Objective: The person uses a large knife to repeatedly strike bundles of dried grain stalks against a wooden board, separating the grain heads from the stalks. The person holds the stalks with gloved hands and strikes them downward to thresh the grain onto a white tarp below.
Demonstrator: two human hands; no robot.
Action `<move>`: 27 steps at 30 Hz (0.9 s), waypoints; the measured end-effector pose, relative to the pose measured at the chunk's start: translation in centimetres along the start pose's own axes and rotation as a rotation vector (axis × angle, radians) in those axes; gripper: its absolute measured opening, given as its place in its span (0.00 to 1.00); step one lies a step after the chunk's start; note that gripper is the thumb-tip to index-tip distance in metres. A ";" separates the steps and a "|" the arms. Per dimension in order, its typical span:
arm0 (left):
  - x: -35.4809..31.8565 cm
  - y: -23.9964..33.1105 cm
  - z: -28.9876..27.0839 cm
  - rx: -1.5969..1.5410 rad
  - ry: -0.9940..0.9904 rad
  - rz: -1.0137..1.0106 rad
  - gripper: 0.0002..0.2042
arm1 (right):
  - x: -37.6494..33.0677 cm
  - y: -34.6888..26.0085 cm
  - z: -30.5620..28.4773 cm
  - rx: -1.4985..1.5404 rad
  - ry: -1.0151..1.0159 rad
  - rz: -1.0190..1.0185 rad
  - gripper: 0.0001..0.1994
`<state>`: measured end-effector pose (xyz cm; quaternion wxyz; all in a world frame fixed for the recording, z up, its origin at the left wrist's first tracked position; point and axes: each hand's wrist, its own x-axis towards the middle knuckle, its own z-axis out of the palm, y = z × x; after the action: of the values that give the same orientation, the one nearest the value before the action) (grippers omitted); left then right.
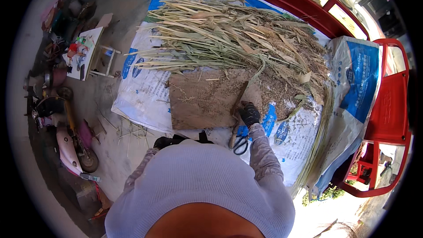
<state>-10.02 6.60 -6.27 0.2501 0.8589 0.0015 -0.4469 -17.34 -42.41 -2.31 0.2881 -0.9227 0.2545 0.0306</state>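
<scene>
My right hand [250, 113], in a dark glove, is at the right part of a brown wooden board [194, 110]. Its fingers are curled at the lower end of a dark, narrow, blade-like strip [240, 97] slanting over the board. Below it lie a wooden handle [232, 139] and scissors with dark loops [241, 145]. My left hand [165, 142], also in a dark glove, is low by my torso near the board's front edge, its fingers mostly hidden. Cut grain stalks [211, 31] with seed heads [304, 48] lie beyond the board, and loose grain [280, 90] is scattered to its right.
White-and-blue sacks [145, 83] form a sheet underneath. Another sack [359, 75] hangs over a red chair [390, 105] at right. A red frame [304, 4] borders the far side. At left are a small table [86, 55] and a scooter [70, 145].
</scene>
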 end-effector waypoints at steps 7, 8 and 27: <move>1.0 -15.8 1.3 0.633 0.195 0.355 0.11 | 16.9 -13.8 -5.0 -0.304 0.052 -0.014 0.24; -0.4 -16.7 1.8 0.473 0.166 0.245 0.11 | 18.9 -16.8 -5.4 -0.314 0.095 -0.065 0.25; 8.2 -8.9 -15.3 -0.837 0.134 -0.034 0.08 | 15.9 -17.5 2.1 -0.683 0.067 -0.107 0.09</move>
<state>4.62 19.15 -9.11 0.5694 0.7101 0.2135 -0.3549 5.22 -36.12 1.71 -0.0445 -0.9784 0.1902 0.0683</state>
